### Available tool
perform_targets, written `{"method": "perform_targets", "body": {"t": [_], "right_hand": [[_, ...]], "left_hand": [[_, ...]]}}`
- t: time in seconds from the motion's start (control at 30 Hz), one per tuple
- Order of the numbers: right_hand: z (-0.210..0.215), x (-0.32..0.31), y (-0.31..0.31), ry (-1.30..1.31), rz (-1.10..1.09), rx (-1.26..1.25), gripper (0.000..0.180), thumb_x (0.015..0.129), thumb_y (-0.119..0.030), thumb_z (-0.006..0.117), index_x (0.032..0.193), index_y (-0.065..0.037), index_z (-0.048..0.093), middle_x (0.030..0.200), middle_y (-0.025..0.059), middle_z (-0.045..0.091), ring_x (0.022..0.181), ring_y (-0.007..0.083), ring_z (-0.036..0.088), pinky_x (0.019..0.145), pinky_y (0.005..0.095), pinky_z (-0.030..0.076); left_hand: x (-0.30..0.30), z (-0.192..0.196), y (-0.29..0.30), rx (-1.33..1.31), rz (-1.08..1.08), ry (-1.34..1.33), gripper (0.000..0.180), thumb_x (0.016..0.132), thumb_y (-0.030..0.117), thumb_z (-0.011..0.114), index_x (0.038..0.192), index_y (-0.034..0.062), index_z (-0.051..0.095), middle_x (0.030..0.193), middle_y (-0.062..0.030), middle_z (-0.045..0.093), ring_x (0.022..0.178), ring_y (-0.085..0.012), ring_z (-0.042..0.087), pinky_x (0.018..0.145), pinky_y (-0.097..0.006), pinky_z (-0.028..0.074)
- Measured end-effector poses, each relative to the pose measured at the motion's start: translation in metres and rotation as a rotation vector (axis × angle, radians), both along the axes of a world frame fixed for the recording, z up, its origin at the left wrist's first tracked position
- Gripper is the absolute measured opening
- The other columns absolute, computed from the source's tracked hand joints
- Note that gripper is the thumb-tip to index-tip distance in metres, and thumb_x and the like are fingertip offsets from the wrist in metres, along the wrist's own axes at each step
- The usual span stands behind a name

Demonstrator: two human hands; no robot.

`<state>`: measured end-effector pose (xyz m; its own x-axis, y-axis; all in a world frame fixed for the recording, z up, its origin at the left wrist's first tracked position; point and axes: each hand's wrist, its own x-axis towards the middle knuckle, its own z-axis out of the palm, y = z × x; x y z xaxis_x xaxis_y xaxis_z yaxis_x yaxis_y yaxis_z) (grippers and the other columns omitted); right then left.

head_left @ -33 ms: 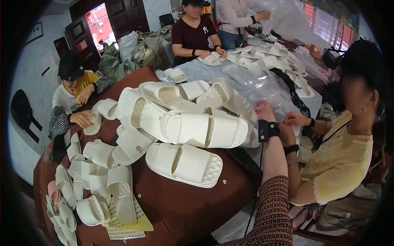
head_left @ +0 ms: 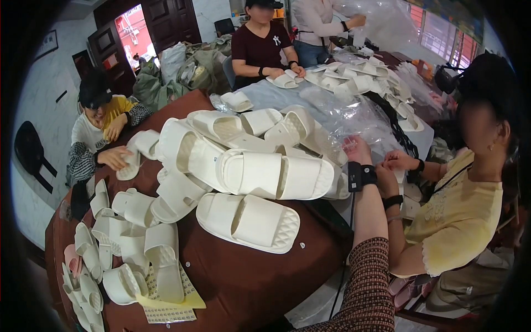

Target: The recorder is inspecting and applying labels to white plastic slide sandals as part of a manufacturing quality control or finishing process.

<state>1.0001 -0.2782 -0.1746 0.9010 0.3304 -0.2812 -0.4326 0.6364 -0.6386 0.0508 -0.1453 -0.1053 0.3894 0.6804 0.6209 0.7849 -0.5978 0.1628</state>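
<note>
Crinkled clear plastic bags, heaped beside piled white slippers.

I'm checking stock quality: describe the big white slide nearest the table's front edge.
The slide is cream-white, one moulded piece that looks like soft foam. A wide strap arches over an open toe, and a diamond pattern marks the footbed at its right end. It lies flat, sole down, lengthwise across the brown table, with another slide just behind it. No hand touches it.

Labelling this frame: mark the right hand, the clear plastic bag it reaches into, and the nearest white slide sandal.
right hand (head_left: 358, 149), head view, back of the hand
clear plastic bag (head_left: 348, 113), head view, crinkled top
white slide sandal (head_left: 249, 221), head view, strap
</note>
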Motion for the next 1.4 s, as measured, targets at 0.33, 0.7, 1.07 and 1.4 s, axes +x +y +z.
{"method": "perform_targets", "body": {"t": [0.33, 0.7, 1.07, 1.4], "right_hand": [[0.018, -0.023, -0.005, -0.040, -0.065, -0.077, 0.020, 0.091, -0.017, 0.058, 0.110, -0.011, 0.053, 0.108, 0.0046, 0.055, 0.092, 0.0242, 0.057, 0.069, 0.0423, 0.046], [0.046, -0.042, -0.022, -0.007, -0.105, -0.051, 0.029, 0.091, -0.007, 0.052, 0.119, -0.012, 0.045, 0.122, 0.0049, 0.055, 0.101, 0.0274, 0.058, 0.076, 0.0462, 0.046], [0.045, -0.044, -0.034, 0.013, -0.148, -0.019, 0.048, 0.092, -0.005, 0.046, 0.133, -0.021, 0.030, 0.124, 0.0076, 0.054, 0.097, 0.0314, 0.059, 0.073, 0.0489, 0.046], [0.032, -0.047, -0.034, -0.027, -0.153, -0.049, 0.037, 0.092, -0.012, 0.047, 0.126, -0.019, 0.036, 0.120, 0.0050, 0.056, 0.099, 0.0277, 0.059, 0.076, 0.0451, 0.048]], "left_hand": [[0.000, -0.001, 0.000, -0.080, -0.013, -0.059, 0.028, 0.097, 0.011, 0.049, 0.118, -0.0066, 0.057, 0.123, -0.0234, 0.058, 0.112, -0.0348, 0.056, 0.098, -0.044, 0.046], [-0.012, -0.012, 0.001, -0.113, -0.054, -0.061, 0.033, 0.099, 0.014, 0.048, 0.125, -0.0060, 0.053, 0.133, -0.0208, 0.051, 0.118, -0.0317, 0.052, 0.100, -0.043, 0.044], [-0.006, -0.007, 0.001, -0.040, -0.054, -0.068, 0.031, 0.099, 0.015, 0.048, 0.122, -0.0045, 0.055, 0.125, -0.0208, 0.056, 0.114, -0.0323, 0.055, 0.099, -0.043, 0.044], [-0.017, -0.014, 0.007, -0.058, -0.034, -0.031, 0.035, 0.099, 0.020, 0.050, 0.121, -0.0056, 0.056, 0.123, -0.0211, 0.057, 0.112, -0.0329, 0.056, 0.096, -0.042, 0.047]]}}
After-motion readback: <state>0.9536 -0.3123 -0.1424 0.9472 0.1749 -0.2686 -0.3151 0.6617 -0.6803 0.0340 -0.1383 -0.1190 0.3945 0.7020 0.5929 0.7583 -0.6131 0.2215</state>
